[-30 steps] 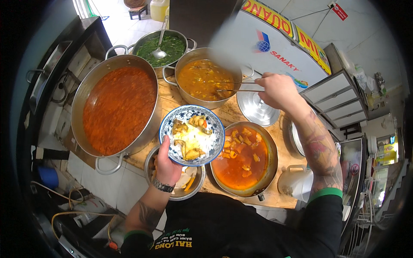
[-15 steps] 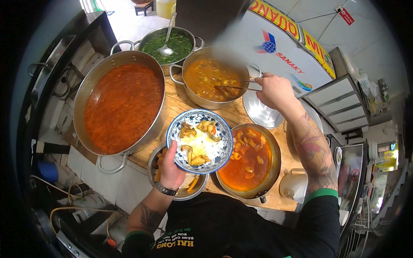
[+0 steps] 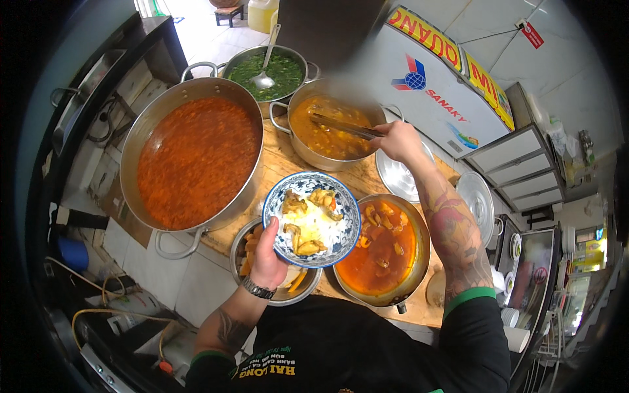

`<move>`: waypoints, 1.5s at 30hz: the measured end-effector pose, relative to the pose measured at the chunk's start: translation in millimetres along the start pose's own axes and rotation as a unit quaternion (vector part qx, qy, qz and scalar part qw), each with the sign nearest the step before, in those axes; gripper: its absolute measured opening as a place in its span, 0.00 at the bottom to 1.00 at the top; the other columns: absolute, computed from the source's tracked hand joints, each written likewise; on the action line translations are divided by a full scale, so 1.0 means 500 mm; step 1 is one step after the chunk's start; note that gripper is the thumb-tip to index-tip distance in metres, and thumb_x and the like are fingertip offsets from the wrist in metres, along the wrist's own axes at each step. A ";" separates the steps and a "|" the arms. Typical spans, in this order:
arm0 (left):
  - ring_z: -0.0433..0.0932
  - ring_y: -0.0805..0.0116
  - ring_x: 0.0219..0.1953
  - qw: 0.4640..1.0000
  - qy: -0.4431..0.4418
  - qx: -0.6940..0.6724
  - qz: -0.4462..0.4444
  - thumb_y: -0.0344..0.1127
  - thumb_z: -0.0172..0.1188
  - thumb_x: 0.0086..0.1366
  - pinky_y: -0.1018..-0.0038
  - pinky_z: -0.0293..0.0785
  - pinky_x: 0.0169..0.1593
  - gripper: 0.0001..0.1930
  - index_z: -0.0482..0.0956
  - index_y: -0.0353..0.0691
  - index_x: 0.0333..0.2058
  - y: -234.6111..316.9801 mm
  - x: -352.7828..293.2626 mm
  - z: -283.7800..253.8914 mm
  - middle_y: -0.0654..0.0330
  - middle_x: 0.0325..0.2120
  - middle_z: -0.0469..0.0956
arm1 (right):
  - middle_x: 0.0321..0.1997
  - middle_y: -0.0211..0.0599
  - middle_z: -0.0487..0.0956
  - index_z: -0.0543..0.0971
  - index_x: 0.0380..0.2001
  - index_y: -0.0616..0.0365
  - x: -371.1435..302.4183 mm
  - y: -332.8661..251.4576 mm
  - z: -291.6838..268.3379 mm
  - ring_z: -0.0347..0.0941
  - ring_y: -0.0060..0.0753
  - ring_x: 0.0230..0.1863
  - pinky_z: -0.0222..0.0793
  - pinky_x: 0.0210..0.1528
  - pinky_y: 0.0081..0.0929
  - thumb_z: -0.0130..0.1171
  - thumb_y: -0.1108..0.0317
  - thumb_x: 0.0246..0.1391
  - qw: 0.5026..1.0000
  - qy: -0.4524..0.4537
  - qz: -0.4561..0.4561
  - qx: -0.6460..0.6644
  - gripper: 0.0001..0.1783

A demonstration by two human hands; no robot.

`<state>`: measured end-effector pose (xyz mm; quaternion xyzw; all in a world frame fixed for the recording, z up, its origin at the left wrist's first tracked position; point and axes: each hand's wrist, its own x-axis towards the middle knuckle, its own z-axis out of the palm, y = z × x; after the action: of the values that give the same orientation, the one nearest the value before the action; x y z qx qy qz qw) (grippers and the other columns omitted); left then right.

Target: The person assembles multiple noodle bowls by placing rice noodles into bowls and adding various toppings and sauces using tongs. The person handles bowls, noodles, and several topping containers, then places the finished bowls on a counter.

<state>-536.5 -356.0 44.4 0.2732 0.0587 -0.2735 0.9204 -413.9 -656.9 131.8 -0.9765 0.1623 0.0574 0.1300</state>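
Left hand [image 3: 267, 265]: fingers [image 3: 269, 237] gripping bowl [image 3: 349, 229] at its side, over desk [image 3: 278, 164], toward near edge. Right hand [image 3: 398, 141]: fingers closed round tongs [image 3: 344, 126], angled into pot [image 3: 327, 159] nearer far edge; tip contact unclear, blur close by.

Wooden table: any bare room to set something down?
Bare wood shows between red-broth pot, brown-broth pot and held bowl; also between brown-broth pot, pan and lid. Crowded: far side, where the greens pot sits close to both pots.
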 end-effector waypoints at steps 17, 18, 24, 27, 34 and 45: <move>0.73 0.64 0.54 0.997 0.039 0.055 0.026 0.56 0.47 0.67 0.65 0.71 0.55 0.30 0.64 0.39 0.58 -0.005 0.024 0.021 0.57 0.54 0.72 | 0.31 0.36 0.82 0.80 0.44 0.64 -0.225 0.114 -0.173 0.75 0.23 0.34 0.70 0.41 0.24 0.64 0.66 0.45 0.980 0.007 -0.043 0.196 0.21; 0.73 0.64 0.54 0.997 0.048 0.056 0.026 0.57 0.47 0.67 0.64 0.71 0.54 0.30 0.64 0.39 0.58 -0.006 0.025 0.023 0.57 0.54 0.72 | 0.29 0.31 0.80 0.80 0.43 0.65 -0.253 0.117 -0.192 0.73 0.20 0.31 0.68 0.37 0.20 0.64 0.68 0.46 0.976 -0.021 -0.028 0.215 0.20; 0.73 0.64 0.54 0.997 0.034 0.050 0.046 0.57 0.46 0.67 0.65 0.71 0.54 0.31 0.63 0.39 0.59 -0.005 0.040 0.033 0.56 0.54 0.71 | 0.27 0.25 0.80 0.82 0.42 0.63 -0.335 0.113 -0.209 0.69 0.13 0.28 0.66 0.33 0.16 0.65 0.72 0.42 0.936 -0.221 0.042 0.272 0.19; 0.70 0.63 0.56 0.998 0.016 0.032 0.060 0.54 0.45 0.69 0.65 0.68 0.57 0.30 0.61 0.39 0.60 -0.009 0.041 0.034 0.56 0.56 0.69 | 0.26 0.32 0.80 0.81 0.43 0.62 -0.347 0.105 -0.196 0.71 0.18 0.28 0.67 0.34 0.21 0.67 0.69 0.42 0.956 -0.192 -0.014 0.220 0.21; 0.67 0.62 0.59 0.999 -0.003 0.000 0.040 0.51 0.43 0.70 0.62 0.64 0.61 0.28 0.60 0.39 0.61 -0.007 0.029 0.032 0.57 0.59 0.67 | 0.26 0.42 0.76 0.81 0.40 0.62 -0.429 0.058 -0.238 0.71 0.36 0.23 0.68 0.29 0.28 0.68 0.73 0.37 0.988 -0.005 -0.147 0.044 0.21; 0.68 0.61 0.59 0.999 -0.004 0.017 0.042 0.51 0.43 0.70 0.61 0.65 0.60 0.28 0.60 0.39 0.61 -0.005 0.028 0.028 0.56 0.58 0.67 | 0.26 0.41 0.78 0.81 0.41 0.63 -0.441 0.044 -0.240 0.73 0.32 0.23 0.67 0.28 0.25 0.67 0.72 0.40 0.986 -0.054 -0.130 0.085 0.20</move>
<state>-526.6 -371.9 51.5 0.2902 0.0382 -0.2364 0.9265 -620.4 -643.0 275.6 -0.9701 0.0311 0.0788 0.2272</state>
